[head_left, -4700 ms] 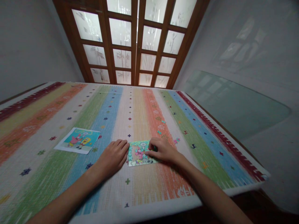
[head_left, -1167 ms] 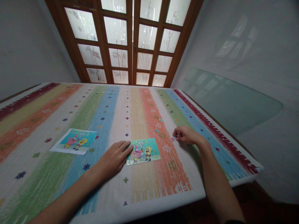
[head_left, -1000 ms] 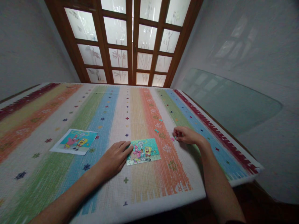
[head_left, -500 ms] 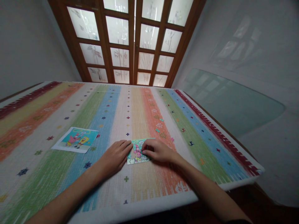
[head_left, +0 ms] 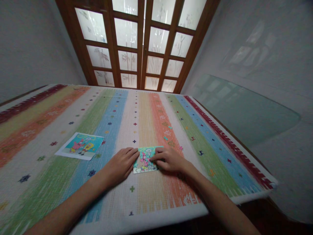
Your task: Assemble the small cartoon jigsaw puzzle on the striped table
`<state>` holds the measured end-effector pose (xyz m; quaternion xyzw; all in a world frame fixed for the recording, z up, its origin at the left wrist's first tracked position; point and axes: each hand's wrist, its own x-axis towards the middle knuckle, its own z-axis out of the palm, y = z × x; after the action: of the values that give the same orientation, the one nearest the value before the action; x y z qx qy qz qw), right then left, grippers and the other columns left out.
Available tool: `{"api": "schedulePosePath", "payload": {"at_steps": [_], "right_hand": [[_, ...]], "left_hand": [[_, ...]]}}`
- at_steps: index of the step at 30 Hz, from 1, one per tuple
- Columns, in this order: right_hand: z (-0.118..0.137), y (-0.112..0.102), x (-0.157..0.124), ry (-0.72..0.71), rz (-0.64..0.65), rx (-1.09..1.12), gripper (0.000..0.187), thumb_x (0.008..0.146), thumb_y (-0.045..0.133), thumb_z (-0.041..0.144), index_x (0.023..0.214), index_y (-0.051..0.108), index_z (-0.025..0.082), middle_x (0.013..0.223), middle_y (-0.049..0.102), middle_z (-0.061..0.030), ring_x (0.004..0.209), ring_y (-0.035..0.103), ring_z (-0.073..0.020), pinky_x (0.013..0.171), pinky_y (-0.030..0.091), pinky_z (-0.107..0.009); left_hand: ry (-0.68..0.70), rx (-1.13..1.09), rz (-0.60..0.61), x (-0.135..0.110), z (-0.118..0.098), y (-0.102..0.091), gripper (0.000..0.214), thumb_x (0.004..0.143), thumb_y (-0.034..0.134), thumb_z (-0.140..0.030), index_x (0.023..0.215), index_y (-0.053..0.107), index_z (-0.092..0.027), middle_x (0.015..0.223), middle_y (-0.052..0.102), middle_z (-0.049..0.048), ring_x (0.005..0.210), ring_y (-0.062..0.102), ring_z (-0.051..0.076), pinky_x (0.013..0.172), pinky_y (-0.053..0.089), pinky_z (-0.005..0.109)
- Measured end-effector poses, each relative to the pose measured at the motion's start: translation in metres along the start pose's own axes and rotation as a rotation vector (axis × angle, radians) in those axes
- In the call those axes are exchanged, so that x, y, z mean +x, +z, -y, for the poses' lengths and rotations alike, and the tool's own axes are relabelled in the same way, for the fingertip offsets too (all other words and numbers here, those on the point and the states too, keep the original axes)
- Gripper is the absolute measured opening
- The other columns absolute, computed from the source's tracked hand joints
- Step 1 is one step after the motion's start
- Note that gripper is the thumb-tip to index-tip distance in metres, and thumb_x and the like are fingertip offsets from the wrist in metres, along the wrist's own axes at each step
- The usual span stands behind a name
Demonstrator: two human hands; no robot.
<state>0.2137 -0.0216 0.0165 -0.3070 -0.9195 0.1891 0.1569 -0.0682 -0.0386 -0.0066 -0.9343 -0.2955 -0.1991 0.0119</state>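
A small jigsaw puzzle with a cartoon picture lies flat on the striped tablecloth in front of me. Its joined pieces show a pink figure and a pale turquoise head on a green-blue ground; a bare patch shows at its left side. My left hand rests flat at the puzzle's left edge, fingers stretched out. On the right part of the puzzle lies my right hand, its fingertips touching the surface with a gap between the fingers. Its palm and fingers cover the puzzle's right side, and I see nothing held in it.
A printed cartoon picture lies to the left. Loose puzzle pieces, two turquoise and one pink, lie beyond my right hand. The tablecloth covers the table up to its near edge. Glazed wooden doors stand behind.
My right hand's fingers have gone from a pinch over the middle of the puzzle to spread and lower on its surface. My left hand has stayed at the left edge.
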Motion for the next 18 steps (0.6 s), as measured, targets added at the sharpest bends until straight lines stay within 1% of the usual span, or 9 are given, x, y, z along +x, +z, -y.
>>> {"api": "schedulePosePath", "payload": {"at_steps": [5, 8, 11, 15, 18], "right_hand": [[0.007, 0.009, 0.003, -0.012, 0.031, -0.120, 0.034, 0.093, 0.054, 0.014, 0.117, 0.076, 0.021, 0.090, 0.066, -0.0058, 0.074, 0.055, -0.0160, 0.066, 0.037, -0.028], [0.009, 0.012, 0.004, -0.020, 0.015, -0.151, 0.036, 0.095, 0.053, 0.013, 0.122, 0.075, 0.023, 0.091, 0.065, -0.0056, 0.075, 0.053, -0.0161, 0.066, 0.035, -0.028], [0.010, 0.016, 0.005, -0.020, -0.015, -0.167, 0.036, 0.099, 0.050, 0.013, 0.122, 0.074, 0.024, 0.092, 0.063, -0.0057, 0.077, 0.053, -0.0167, 0.067, 0.035, -0.028], [0.011, 0.021, 0.006, -0.023, -0.020, -0.182, 0.037, 0.101, 0.048, 0.014, 0.127, 0.072, 0.027, 0.093, 0.061, -0.0065, 0.081, 0.051, -0.0184, 0.070, 0.037, -0.030], [0.011, 0.023, 0.005, -0.035, -0.018, -0.201, 0.041, 0.099, 0.049, 0.012, 0.131, 0.069, 0.030, 0.098, 0.060, -0.0078, 0.084, 0.051, -0.0198, 0.074, 0.038, -0.032]], "left_hand": [[-0.007, -0.010, 0.012, -0.002, 0.002, 0.002, 0.040, 0.099, 0.044, -0.014, 0.138, 0.050, -0.011, 0.135, 0.062, 0.0163, 0.120, 0.057, 0.030, 0.102, 0.050, 0.048], [-0.016, -0.011, 0.021, -0.002, 0.003, 0.002, 0.040, 0.099, 0.045, -0.014, 0.139, 0.049, -0.012, 0.135, 0.062, 0.0158, 0.120, 0.058, 0.030, 0.102, 0.050, 0.047], [-0.018, -0.016, 0.021, -0.002, 0.003, 0.002, 0.039, 0.100, 0.045, -0.015, 0.139, 0.048, -0.013, 0.134, 0.063, 0.0151, 0.119, 0.058, 0.028, 0.101, 0.050, 0.045], [-0.030, -0.043, 0.007, 0.001, 0.001, -0.003, 0.035, 0.101, 0.042, -0.014, 0.135, 0.049, -0.014, 0.131, 0.064, 0.0142, 0.118, 0.060, 0.027, 0.100, 0.050, 0.044], [-0.052, -0.085, 0.013, 0.005, -0.001, -0.009, 0.029, 0.102, 0.040, -0.015, 0.129, 0.052, -0.016, 0.123, 0.067, 0.0129, 0.112, 0.062, 0.027, 0.096, 0.052, 0.043]]}}
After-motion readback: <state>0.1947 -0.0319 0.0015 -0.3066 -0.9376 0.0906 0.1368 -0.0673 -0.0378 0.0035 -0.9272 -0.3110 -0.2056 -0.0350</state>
